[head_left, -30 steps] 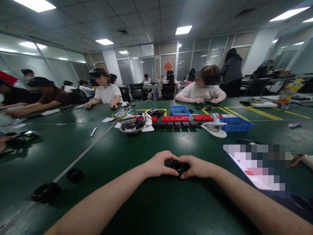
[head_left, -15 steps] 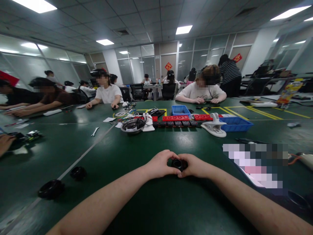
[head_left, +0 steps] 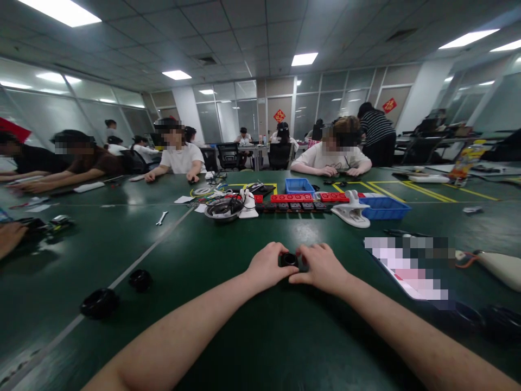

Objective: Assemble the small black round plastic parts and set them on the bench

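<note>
Near the middle of the table, my left hand (head_left: 269,264) is closed around a small black ring-shaped part (head_left: 290,260), thumb in front and fingers behind. The part's round opening faces up and toward me. My right hand (head_left: 324,266) is just to the right of it, thumb and fingers apart. Whether a right fingertip touches the part I cannot tell. To the left on the table lie a larger black ring (head_left: 100,303) and a smaller black ring (head_left: 140,280).
A phone (head_left: 411,271) with a blurred screen lies to the right, beyond it a white clip stand (head_left: 352,210) and a blue bin (head_left: 386,208). Red power strips (head_left: 291,198), a metal bowl (head_left: 223,212) and a wrench (head_left: 161,218) lie farther off. People sit around the table.
My right hand's fingers have spread and drawn back from the ring-shaped part, which they were around before. My left hand still holds it. The view has shifted slightly.
</note>
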A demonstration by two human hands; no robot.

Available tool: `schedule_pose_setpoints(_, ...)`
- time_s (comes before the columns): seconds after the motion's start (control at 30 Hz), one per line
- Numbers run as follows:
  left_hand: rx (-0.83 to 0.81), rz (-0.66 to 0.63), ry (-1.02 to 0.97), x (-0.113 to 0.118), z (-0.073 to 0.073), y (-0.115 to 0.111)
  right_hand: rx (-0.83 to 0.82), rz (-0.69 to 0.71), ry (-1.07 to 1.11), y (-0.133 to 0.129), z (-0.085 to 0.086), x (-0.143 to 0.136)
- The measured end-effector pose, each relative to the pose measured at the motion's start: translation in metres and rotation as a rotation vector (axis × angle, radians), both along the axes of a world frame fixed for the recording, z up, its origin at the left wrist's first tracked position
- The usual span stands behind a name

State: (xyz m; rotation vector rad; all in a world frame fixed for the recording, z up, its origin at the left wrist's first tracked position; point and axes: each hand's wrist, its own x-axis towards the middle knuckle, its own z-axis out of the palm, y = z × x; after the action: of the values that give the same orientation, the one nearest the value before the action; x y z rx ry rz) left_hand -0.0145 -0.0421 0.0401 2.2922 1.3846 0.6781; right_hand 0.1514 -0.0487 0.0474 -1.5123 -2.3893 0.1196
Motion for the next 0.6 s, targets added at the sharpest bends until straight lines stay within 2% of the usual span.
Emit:
schedule_pose_setpoints(0.1, -0.022, -0.047, -0.006, -0.004, 0.001, 0.003, -0.157, 0.017, 0.292, 0.008, 0.015, 0.019)
schedule_pose_setpoints(0.23, -0.046, -0.073, -0.027, -0.006, -0.001, 0.006, -0.313, -0.033, 0.982, 0.013, 0.025, 0.026)
schedule_pose_setpoints(0.3, -0.049, -0.080, -0.040, -0.007, -0.002, 0.007, -0.410, 0.016, 1.140, 0.013, 0.031, 0.025)
schedule_pose_setpoints(0.4, -0.048, -0.083, -0.044, -0.008, -0.002, 0.007, -0.350, -0.015, 0.913, 0.008, 0.041, 0.027)
schedule_pose_setpoints(0.5, -0.070, -0.086, -0.023, -0.008, 0.001, 0.008, -0.170, -0.111, 0.604, -0.001, 0.047, 0.041)
schedule_pose_setpoints(0.6, -0.090, -0.094, -0.009, -0.008, 0.003, 0.008, 0.008, -0.106, 0.396, -0.013, 0.046, 0.060)
